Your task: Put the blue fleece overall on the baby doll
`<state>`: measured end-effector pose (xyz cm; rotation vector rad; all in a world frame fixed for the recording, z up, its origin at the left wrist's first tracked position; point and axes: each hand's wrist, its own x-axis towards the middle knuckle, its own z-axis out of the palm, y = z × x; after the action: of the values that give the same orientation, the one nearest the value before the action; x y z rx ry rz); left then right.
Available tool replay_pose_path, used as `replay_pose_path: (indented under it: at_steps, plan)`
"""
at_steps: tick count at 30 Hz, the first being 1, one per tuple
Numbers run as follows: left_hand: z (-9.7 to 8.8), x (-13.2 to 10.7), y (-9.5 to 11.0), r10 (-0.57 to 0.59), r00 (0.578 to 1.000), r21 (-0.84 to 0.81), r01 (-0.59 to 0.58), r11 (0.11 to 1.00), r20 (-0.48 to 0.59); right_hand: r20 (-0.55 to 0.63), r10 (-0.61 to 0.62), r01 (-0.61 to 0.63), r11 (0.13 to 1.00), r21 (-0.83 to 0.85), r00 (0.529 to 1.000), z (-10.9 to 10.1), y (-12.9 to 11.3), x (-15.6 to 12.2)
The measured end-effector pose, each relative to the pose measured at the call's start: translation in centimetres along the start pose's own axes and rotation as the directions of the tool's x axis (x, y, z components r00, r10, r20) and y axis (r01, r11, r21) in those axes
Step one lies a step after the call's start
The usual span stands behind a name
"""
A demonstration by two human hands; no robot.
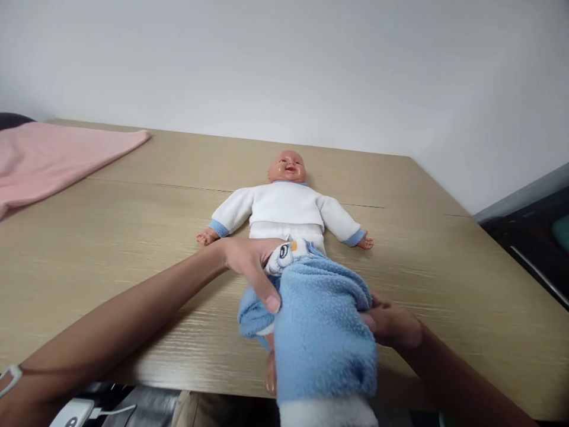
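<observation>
A baby doll (pixel 287 204) in a white top with blue cuffs lies on its back on the wooden table (pixel 133 237), head away from me. Fluffy light-blue trousers (pixel 320 320) are bunched over its legs, and one bare foot shows near the table's front edge. My left hand (pixel 251 267) grips the waistband on the left side, thumb over the fabric. My right hand (pixel 391 323) holds the trousers on the right side, its fingers tucked into the cloth.
A pink blanket (pixel 48 160) lies at the far left of the table. A white wall stands behind the table. A dark piece of furniture (pixel 533 231) is off the right edge. A white device with a cable (pixel 75 412) sits below the front edge.
</observation>
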<state>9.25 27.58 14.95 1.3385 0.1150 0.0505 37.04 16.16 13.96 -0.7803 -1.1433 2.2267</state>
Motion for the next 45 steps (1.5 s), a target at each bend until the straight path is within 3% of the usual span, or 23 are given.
replay_pose_path:
  at_steps: [2,5,8,12,15,19,23,28,30,34,40,45]
  plan:
    - [-0.2,-0.1,-0.3,0.017,0.999,0.018,-0.017,1.000,-0.041,-0.022,-0.012,0.013,0.999,0.040,1.000,0.3,-0.2,0.3]
    - [-0.2,-0.3,-0.6,0.022,0.982,0.018,-0.019,1.000,-0.186,-0.048,0.024,-0.024,1.000,0.011,0.999,0.6,-1.0,0.6]
    - [0.0,-0.3,-0.7,0.025,0.956,0.048,-0.011,0.999,-0.293,0.062,0.051,-0.048,0.997,-0.053,0.997,0.8,-1.8,0.6]
    - [0.3,0.0,-0.4,0.026,0.959,0.107,0.005,0.994,-0.282,0.253,0.051,-0.023,0.993,-0.114,0.966,1.1,-2.0,0.5]
    - [0.4,0.0,-0.3,-0.017,0.954,0.110,0.052,0.993,-0.298,0.165,-0.010,0.034,0.989,-0.147,0.986,0.8,-1.5,0.7]
    - [0.1,-0.4,-0.7,-0.090,0.954,-0.020,0.088,0.996,-0.285,0.029,-0.172,0.173,0.984,-0.043,0.985,0.2,-0.6,1.2]
    - [-0.4,-0.5,-1.6,-0.042,0.990,-0.015,0.040,0.999,-0.133,0.047,-0.199,0.200,0.980,-0.007,0.979,0.7,-1.1,1.7]
    - [-0.7,-0.5,-2.1,-0.032,0.984,0.012,0.034,0.999,-0.176,0.126,-0.216,0.234,0.960,-0.151,0.968,1.1,-1.7,1.9]
    - [-0.7,-0.5,-2.1,-0.012,0.986,0.018,0.016,1.000,-0.168,0.084,-0.222,0.235,0.950,-0.205,0.971,1.0,-1.4,1.9]
    - [-0.3,-0.4,-1.7,0.004,0.980,0.022,0.000,1.000,-0.199,-0.137,-0.273,0.245,0.950,-0.195,0.952,1.5,-0.8,1.8]
    - [0.9,0.4,-1.1,0.054,0.979,-0.037,-0.063,0.997,-0.199,-0.368,-0.356,0.236,0.913,-0.334,0.859,2.9,-1.0,1.7]
    - [1.3,0.4,-0.7,-0.019,0.955,-0.040,0.007,0.999,-0.295,-0.439,-0.439,0.241,0.867,-0.437,0.784,2.7,-0.6,1.9]
